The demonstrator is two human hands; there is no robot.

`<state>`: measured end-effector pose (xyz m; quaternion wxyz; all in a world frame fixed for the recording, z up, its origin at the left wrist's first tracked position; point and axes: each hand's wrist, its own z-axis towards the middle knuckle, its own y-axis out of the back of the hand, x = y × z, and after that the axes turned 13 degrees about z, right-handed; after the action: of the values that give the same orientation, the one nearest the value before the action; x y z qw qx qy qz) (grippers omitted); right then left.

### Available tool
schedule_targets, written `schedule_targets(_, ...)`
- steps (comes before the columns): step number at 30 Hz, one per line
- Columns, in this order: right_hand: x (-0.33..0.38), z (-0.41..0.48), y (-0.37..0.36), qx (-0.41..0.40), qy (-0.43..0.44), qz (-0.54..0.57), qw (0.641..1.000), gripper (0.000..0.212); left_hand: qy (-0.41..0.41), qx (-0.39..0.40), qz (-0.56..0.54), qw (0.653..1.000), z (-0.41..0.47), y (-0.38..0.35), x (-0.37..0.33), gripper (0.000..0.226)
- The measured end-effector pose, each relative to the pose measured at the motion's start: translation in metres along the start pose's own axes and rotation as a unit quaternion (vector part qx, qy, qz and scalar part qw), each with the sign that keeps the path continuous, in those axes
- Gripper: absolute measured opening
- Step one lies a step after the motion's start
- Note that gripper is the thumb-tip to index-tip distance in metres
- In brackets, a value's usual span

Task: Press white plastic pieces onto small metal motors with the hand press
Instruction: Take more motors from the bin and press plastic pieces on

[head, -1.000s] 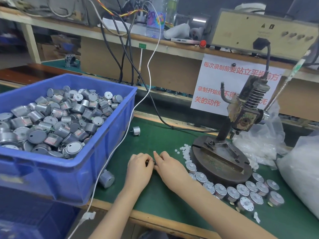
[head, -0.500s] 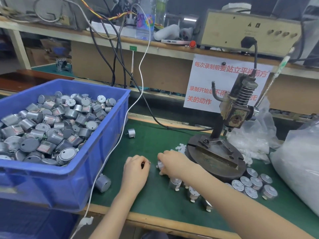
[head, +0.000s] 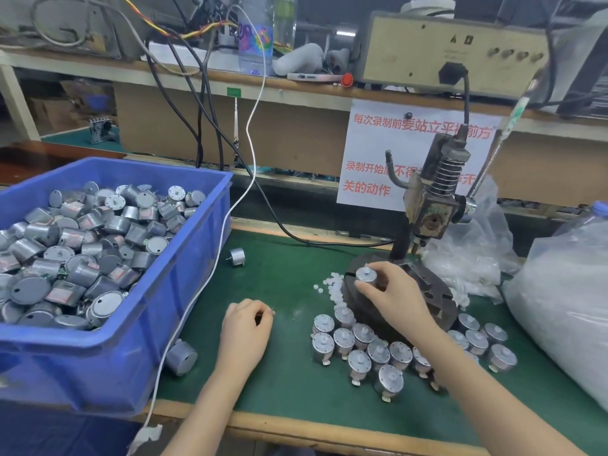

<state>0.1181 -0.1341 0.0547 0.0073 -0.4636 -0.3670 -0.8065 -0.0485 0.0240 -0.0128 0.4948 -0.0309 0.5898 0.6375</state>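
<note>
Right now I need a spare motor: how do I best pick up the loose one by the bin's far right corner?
Come straight down on the loose motor and pinch its round wall, front and back. It lies on its side with the thin shaft pointing left toward the bin and white cable, crowding that side.

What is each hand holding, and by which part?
The right hand grips a motor by its round side above the press base. The left hand rests curled on the mat; whether it pinches anything cannot be told.
</note>
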Motion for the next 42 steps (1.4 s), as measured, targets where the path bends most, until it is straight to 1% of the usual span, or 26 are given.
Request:
schedule_targets(3, -0.018, 0.001, 0.020, -0.075, 0.008, -0.018, 0.997, 0.034, 0.006, 0.003, -0.012, 1.000, 0.000, 0.002, -0.002, 0.018)
schedule_targets(5, -0.029, 0.005, 0.025, -0.096, 0.001, -0.054, 0.994, 0.035, 0.005, 0.001, -0.008, 1.000, 0.001, 0.003, -0.002, 0.018)
schedule_targets(8, -0.047, 0.008, 0.031, -0.096, -0.019, -0.118, 0.988, 0.041, 0.004, 0.001, 0.005, 1.000, 0.002, 0.004, -0.001, 0.017)
schedule_targets(12, -0.055, 0.018, 0.038, -0.109, -0.043, -0.110, 0.987, 0.045, 0.006, 0.002, 0.008, 1.000, 0.001, 0.003, -0.003, 0.020)
schedule_targets(17, -0.052, 0.026, 0.038, -0.088, -0.062, -0.133, 0.985, 0.050, 0.013, 0.003, 0.005, 1.000, 0.000, 0.003, -0.003, 0.021)
schedule_targets(19, -0.054, 0.023, 0.037, -0.074, -0.059, -0.124, 0.988, 0.057, 0.012, 0.004, 0.007, 1.000, -0.001, 0.003, -0.003, 0.020)
schedule_targets(20, -0.054, 0.021, 0.037, -0.071, -0.052, -0.089, 0.992, 0.062, 0.011, 0.006, 0.008, 1.000, -0.001, 0.003, -0.004, 0.021)
schedule_targets(21, -0.053, 0.018, 0.037, -0.080, -0.044, -0.030, 0.995, 0.066, 0.010, 0.007, 0.009, 1.000, -0.001, 0.004, -0.004, 0.021)
schedule_targets(22, -0.051, 0.015, 0.037, -0.107, -0.032, 0.039, 0.993, 0.066, 0.009, 0.006, 0.008, 1.000, -0.001, 0.004, -0.003, 0.021)
schedule_targets(24, -0.044, 0.011, 0.041, -0.193, -0.013, 0.157, 0.968, 0.061, 0.010, 0.003, 0.009, 1.000, -0.001, 0.003, -0.003, 0.020)
schedule_targets(25, -0.038, 0.013, 0.045, -0.230, -0.009, 0.194, 0.954, 0.061, 0.011, 0.003, 0.012, 1.000, 0.000, 0.003, -0.003, 0.019)
schedule_targets(26, -0.033, 0.017, 0.051, -0.256, -0.005, 0.215, 0.942, 0.060, 0.011, 0.004, 0.015, 1.000, 0.000, 0.003, -0.003, 0.019)
schedule_targets(28, -0.018, 0.032, 0.067, -0.279, 0.000, 0.249, 0.927, 0.059, 0.012, 0.004, 0.019, 1.000, 0.001, 0.003, -0.003, 0.019)
schedule_targets(32, 0.022, 0.074, 0.099, -0.279, -0.016, 0.354, 0.892, 0.055, 0.002, 0.003, 0.040, 0.999, 0.000, 0.002, -0.006, 0.017)
schedule_targets(36, 0.051, 0.104, 0.120, -0.283, -0.039, 0.367, 0.885, 0.052, -0.051, 0.003, 0.118, 0.992, -0.003, 0.002, -0.012, 0.014)
schedule_targets(38, 0.063, 0.110, 0.129, -0.291, -0.051, 0.411, 0.862, 0.042, -0.062, 0.006, 0.155, 0.986, -0.005, 0.002, -0.014, 0.013)
schedule_targets(40, 0.070, 0.108, 0.139, -0.306, -0.049, 0.445, 0.840, 0.027, -0.066, 0.008, 0.174, 0.983, -0.005, 0.002, -0.014, 0.014)
schedule_targets(42, 0.070, 0.096, 0.141, -0.308, -0.026, 0.463, 0.830, 0.012, -0.069, 0.009, 0.180, 0.981, -0.004, 0.001, -0.016, 0.013)
